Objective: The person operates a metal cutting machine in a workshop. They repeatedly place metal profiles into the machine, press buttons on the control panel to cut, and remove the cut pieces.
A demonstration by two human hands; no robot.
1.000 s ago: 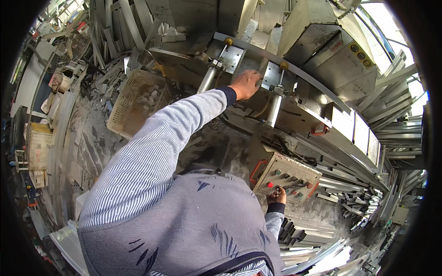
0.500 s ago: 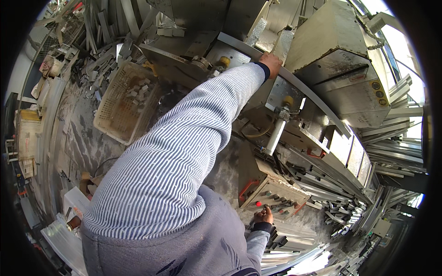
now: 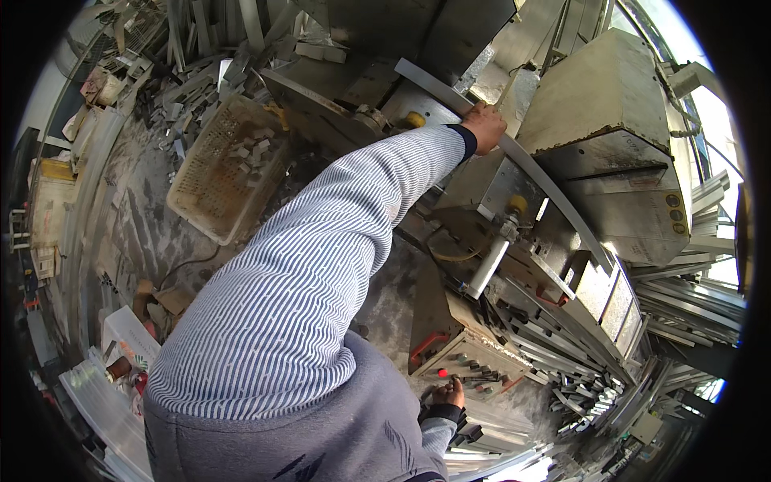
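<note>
My left hand reaches across the machine, its fingers wrapped over a long silver metal bar. The bar lies across the machine bed, with a yellow-tipped clamp cylinder beside it. Low on the right, my right hand is at the near edge of a control box. Its fingers are curled in, with the fingertips by the row of knobs; whatever they grip is too small to make out. A red button shines on that panel, just beyond the fingers.
A large metal housing stands right of my left hand. At left, a plastic crate holds small cut pieces, with metal offcuts heaped beyond it. Stacked metal profiles fill the right side. A white box sits at lower left.
The view has shifted slightly. My left hand still grips the bar. The right hand stays at the control box's near edge, its fingers still curled by the knobs.
</note>
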